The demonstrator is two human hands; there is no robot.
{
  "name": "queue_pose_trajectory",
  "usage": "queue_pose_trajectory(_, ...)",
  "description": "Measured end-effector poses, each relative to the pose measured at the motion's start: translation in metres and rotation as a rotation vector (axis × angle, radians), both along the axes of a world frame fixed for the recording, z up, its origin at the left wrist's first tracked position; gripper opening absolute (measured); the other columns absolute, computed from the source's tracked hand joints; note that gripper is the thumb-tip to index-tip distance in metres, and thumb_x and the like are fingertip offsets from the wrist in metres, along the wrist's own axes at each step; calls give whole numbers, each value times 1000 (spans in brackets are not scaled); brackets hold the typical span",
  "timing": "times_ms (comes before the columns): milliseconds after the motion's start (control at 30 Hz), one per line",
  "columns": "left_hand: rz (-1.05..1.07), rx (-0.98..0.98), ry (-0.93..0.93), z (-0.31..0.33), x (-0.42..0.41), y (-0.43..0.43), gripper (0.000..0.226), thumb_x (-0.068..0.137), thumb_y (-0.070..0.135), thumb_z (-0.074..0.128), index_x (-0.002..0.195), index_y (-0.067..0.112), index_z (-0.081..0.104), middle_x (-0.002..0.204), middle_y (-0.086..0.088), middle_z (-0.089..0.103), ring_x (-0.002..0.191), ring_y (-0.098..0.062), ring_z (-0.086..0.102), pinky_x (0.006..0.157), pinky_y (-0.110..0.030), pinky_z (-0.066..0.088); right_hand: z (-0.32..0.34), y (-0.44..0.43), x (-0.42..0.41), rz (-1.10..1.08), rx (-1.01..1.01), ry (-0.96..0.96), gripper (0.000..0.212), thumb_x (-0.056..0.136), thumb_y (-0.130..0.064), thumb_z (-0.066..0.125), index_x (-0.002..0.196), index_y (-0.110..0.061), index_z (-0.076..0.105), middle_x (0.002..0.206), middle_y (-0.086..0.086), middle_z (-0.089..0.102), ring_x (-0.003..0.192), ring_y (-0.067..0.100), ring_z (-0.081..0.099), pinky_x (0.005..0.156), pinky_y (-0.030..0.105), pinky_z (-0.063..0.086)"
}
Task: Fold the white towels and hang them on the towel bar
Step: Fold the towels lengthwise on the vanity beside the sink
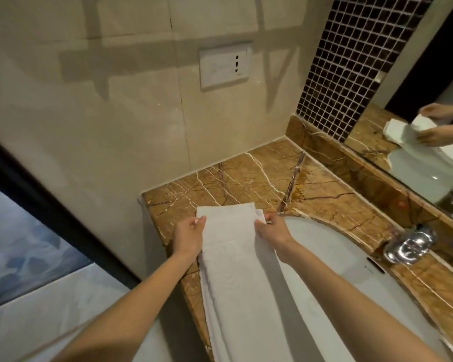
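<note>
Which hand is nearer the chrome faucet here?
Right. The right hand pinches the right edge of the white towel, on the side toward the faucet. The left hand holds the opposite edge, farther away.

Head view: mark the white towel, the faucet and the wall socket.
white towel [236,257], head view, middle of the folded strip
faucet [409,245], head view, chrome body
wall socket [224,67], head view, centre of the white plate

A beige tiled wall [89,121] carries a white rectangular socket plate [224,65]. Below it, a brown veined marble counter [246,173] surrounds a white oval basin [324,262] beside a chrome tap [408,245]; dark mosaic tiles [351,74] and a mirror [429,173] stand at right
</note>
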State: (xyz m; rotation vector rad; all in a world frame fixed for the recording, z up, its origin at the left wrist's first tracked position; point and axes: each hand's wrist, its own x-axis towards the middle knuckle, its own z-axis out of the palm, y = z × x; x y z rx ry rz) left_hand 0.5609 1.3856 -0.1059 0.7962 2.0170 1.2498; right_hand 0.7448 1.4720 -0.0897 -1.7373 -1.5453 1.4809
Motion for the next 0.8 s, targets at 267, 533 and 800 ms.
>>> queue_pose_trajectory(267, -13, 19, 64, -22, -15, 25, 27, 94, 26, 57, 70, 15, 60, 66, -5, 60, 64, -19, 50, 64, -33, 38, -20, 21, -18, -64, 19, 29, 14, 92, -9, 54, 80, -15, 53, 70, 5, 58, 62, 17, 54, 57, 28, 42)
queue_pose_trajectory(533, -30, -15, 191, -29, -31, 63, 34, 96, 28, 54, 71, 5, 59, 67, -10, 57, 68, -28, 52, 66, -36, 42, -28, 43, -39, -83, 92, 0, 6, 98, -16, 45, 101, -13, 49, 83, 0, 56, 79, 17, 54, 66, 30, 40)
queue_pose_trajectory(800, -112, -161, 415, -42, -28, 85, 29, 97, 42, 47, 88, 18, 61, 74, -4, 62, 76, -30, 61, 68, -37, 51, -40, 47, -46, -201, 218, -191, 18, 99, -23, 43, 108, -10, 51, 98, 10, 60, 86, 26, 55, 70, 31, 37)
